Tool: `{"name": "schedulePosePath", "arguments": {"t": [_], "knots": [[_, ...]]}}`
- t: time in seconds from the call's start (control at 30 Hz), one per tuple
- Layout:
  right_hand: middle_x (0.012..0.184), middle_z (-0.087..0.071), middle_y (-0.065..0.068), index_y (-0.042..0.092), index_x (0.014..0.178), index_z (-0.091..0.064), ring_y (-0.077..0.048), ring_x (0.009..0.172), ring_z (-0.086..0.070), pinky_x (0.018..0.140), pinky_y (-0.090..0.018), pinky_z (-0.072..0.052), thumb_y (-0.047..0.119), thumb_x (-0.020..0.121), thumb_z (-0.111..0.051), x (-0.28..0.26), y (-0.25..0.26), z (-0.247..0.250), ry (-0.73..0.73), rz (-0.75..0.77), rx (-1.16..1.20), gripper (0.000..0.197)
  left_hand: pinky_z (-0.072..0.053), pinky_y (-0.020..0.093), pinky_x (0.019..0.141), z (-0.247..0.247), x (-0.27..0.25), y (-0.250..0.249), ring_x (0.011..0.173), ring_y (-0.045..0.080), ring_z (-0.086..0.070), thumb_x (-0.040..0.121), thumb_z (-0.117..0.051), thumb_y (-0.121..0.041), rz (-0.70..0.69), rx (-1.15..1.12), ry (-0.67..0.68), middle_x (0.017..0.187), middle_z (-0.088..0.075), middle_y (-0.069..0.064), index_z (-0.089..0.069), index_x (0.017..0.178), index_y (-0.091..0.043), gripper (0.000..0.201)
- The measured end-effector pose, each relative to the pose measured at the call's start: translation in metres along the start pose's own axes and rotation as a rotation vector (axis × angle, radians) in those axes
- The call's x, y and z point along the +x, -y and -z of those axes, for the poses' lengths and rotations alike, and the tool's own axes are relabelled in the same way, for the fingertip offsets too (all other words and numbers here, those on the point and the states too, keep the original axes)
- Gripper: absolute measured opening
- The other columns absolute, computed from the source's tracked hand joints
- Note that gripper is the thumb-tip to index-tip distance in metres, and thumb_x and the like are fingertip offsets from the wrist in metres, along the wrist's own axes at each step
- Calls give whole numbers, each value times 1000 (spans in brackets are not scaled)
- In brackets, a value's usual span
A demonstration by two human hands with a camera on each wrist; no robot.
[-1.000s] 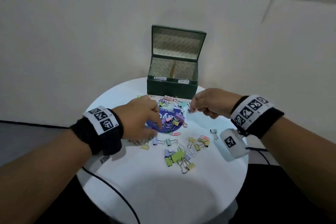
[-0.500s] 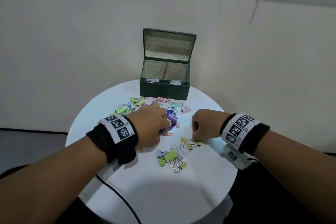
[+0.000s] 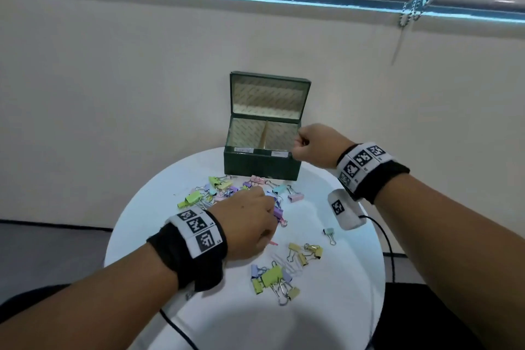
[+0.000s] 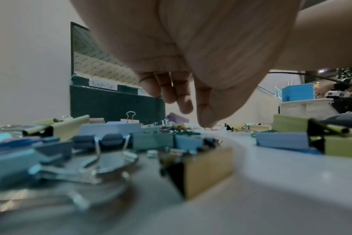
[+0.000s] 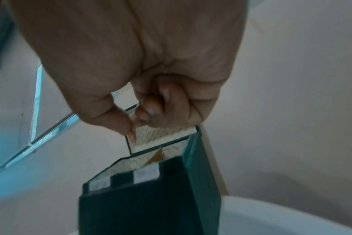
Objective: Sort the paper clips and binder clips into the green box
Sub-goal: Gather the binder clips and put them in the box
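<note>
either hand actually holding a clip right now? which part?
Left hand: fingertip presses the pink paper clip on the table, nothing gripped. Right hand, at the green box: fingers curled, no clip visible; cannot tell.

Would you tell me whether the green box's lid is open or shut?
Open: the lid stands upright behind the box, showing both compartments and the divider.

green box (image 4: pixel 115 103) front rim | left white label (image 4: pixel 103 86) handwritten, read as "Binder Clip" | right label (image 3: pixel 279 153) not legible | wristband markers: no readable text
</note>
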State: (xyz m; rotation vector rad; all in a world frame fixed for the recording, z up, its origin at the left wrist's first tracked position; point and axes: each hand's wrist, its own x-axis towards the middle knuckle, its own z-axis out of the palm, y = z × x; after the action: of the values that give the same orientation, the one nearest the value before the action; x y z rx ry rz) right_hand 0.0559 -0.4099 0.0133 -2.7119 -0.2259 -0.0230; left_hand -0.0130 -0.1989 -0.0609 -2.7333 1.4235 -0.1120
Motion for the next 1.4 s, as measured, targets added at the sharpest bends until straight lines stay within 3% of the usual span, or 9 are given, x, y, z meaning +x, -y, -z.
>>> {"name": "schedulePosePath", "arguments": {"t": [0.17,0.33,0.43,0.5,0.6,0.9,1.13,1.3,1.4], "knots": [[91,-67,-3,16,91,-65,-24,83,-63,75,-33,-54,14,86,-61,50,12,9,-112,-13,-74,6,-46,39,79,1,2,1,88,19,-45,94,-39,-35,68,6,-63,92,-56,-2,-66,92,-23,29],[129,-65,-2,20,134,-58,-24,114,-62,99,-35,-51,13,88,-66,57,10,9,-72,-25,-145,47,-46,38,82,1,2,6,91,18,-44,94,-39,-35,135,-21,-68,94,-56,-3,-62,93,-24,26],[106,-68,2,24,110,-66,-21,97,-64,90,-34,-55,9,88,-64,24,0,8,-121,47,-85,27,-46,36,82,8,4,10,89,17,-44,97,-39,-36,216,-26,-70,93,-56,-5,-61,93,-25,25],[89,-65,9,27,90,-64,-15,84,-64,74,-23,-52,14,90,-66,-10,-8,4,4,82,-73,13,-46,33,80,16,9,19,87,15,-43,97,-43,-35,270,-66,-84,91,-53,-7,-58,90,-27,19],[83,-63,15,29,95,-67,-5,76,-60,73,-22,-49,25,90,-69,-57,-25,-11,247,53,-139,7,-46,29,77,31,24,40,86,13,-46,95,-50,-31,346,-181,-115,87,-53,-9,-56,84,-27,14],[91,-68,13,35,83,-66,-7,83,-62,80,-26,-56,17,77,-64,-93,-52,-46,346,-37,-66,19,-52,40,85,54,97,81,89,22,-60,94,-54,-32,492,-226,-199,92,-65,-2,-69,92,-21,19],[98,-65,11,36,100,-70,-5,83,-60,82,-27,-56,27,77,-72,-92,-42,-52,407,27,-59,25,-49,27,81,52,59,32,86,7,-55,94,-58,-34,162,-135,45,90,-59,-12,-70,94,-27,14],[82,-72,7,31,86,-70,-10,69,-64,75,-31,-59,18,82,-55,-87,-32,-57,370,-2,-34,20,-50,33,83,30,32,-4,96,9,-50,89,-57,-59,-43,-72,323,96,-57,-15,-61,124,-43,38],[79,-73,6,29,81,-67,-13,67,-66,77,-37,-61,28,80,-65,-88,-31,-57,427,8,29,3,-50,37,85,19,30,-14,103,11,-49,89,-54,-61,-22,-43,370,103,-55,-10,-57,126,-46,39]]}}
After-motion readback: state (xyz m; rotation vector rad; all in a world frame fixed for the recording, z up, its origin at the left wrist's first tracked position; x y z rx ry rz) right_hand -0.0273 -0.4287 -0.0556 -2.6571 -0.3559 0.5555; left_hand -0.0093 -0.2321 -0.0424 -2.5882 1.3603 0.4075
